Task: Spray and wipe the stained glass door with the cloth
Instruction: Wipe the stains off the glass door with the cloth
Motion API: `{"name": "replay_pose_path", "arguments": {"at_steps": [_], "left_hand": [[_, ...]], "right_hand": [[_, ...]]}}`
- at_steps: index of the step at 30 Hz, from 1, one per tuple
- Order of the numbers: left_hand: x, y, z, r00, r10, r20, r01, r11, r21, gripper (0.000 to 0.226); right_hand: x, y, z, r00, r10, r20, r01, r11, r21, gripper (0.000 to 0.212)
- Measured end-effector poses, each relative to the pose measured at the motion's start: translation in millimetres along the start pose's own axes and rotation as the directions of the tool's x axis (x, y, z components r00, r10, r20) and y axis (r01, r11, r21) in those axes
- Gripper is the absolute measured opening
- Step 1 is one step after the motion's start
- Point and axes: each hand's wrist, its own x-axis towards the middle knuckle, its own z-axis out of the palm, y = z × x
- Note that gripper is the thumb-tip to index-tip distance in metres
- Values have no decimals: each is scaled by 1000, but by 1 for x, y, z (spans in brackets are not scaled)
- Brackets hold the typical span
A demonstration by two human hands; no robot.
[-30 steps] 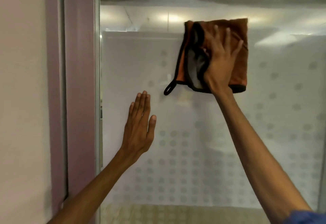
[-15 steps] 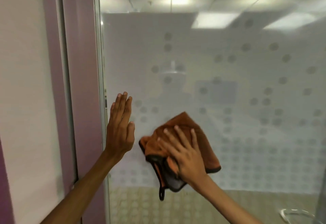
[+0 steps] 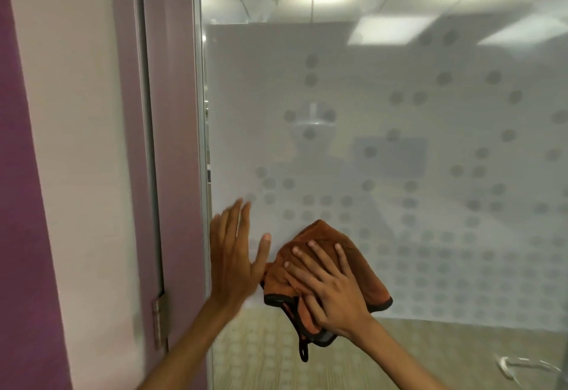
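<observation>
Fingers spread, your right hand (image 3: 333, 296) presses the crumpled orange microfibre cloth with dark edging (image 3: 373, 285) against the lower left of the frosted, dot-patterned glass door (image 3: 399, 144). Your left hand (image 3: 235, 256), flat and straight-fingered, sits just beside it. The cloth looks limp and light, likely to bunch; press through its middle.

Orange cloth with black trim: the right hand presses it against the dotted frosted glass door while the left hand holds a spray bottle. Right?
Not quite. In the head view the left hand holds nothing: it is open, fingers straight, beside the orange cloth with black trim. The right hand does press it against the dotted frosted glass door.
</observation>
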Motion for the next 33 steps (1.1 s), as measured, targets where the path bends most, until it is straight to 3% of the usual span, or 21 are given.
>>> {"name": "replay_pose_path", "arguments": {"at_steps": [3,7,12,15,23,29,33], "left_hand": [[-50,20,10,983,-171,60,171,985,9,62],[-80,34,25,939,-300,168,297,954,41,69],[-81,27,25,957,-221,188,200,972,126,40],[-76,22,25,975,-176,132,154,975,162,21],[-40,13,11,989,-142,-37,144,985,92,24],[23,-21,-26,993,10,-114,-18,997,-72,36],[65,-58,-46,975,8,-221,-9,1000,-2,50]], "right_hand": [[-2,-2,-4,1000,15,14,-17,996,93,66],[-3,-7,-8,999,48,-8,-45,969,244,66],[-7,-3,-13,998,44,-36,-27,927,375,54],[-10,-4,-7,994,92,-58,-75,964,253,50],[7,-36,27,957,269,-107,-268,963,22,82],[76,-24,9,893,299,-336,-337,939,-63,64],[112,-19,-10,860,299,-413,-369,924,-98,62]]}}
